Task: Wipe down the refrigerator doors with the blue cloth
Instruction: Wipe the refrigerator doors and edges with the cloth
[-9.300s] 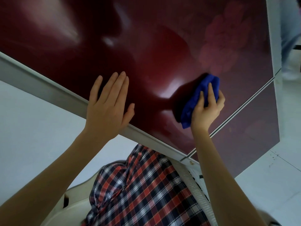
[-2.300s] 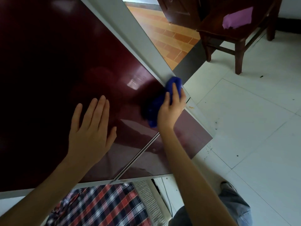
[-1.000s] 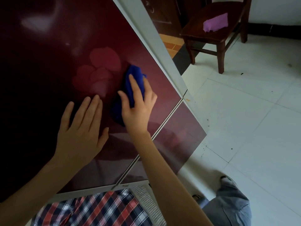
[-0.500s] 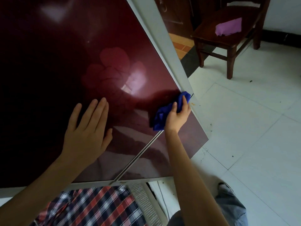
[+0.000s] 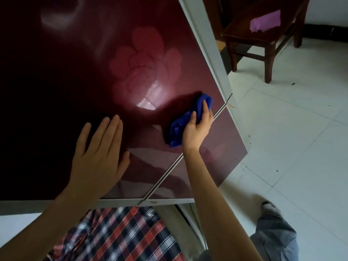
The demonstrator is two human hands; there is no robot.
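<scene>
Low on the upper door (image 5: 94,72), the right hand (image 5: 196,127) grips the blue cloth (image 5: 177,129) mid-wipe; the left hand (image 5: 98,157) presses flat, fingers straight. Probably the lower door (image 5: 216,147) comes next.

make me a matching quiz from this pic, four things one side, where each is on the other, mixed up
1 blue cloth
2 left hand
3 purple item
4 checked fabric

A on the wooden chair
B past the grey edge of the refrigerator door, picture bottom
C bunched in the right hand
D flat on the refrigerator door

Pairs: 1-C, 2-D, 3-A, 4-B
</scene>
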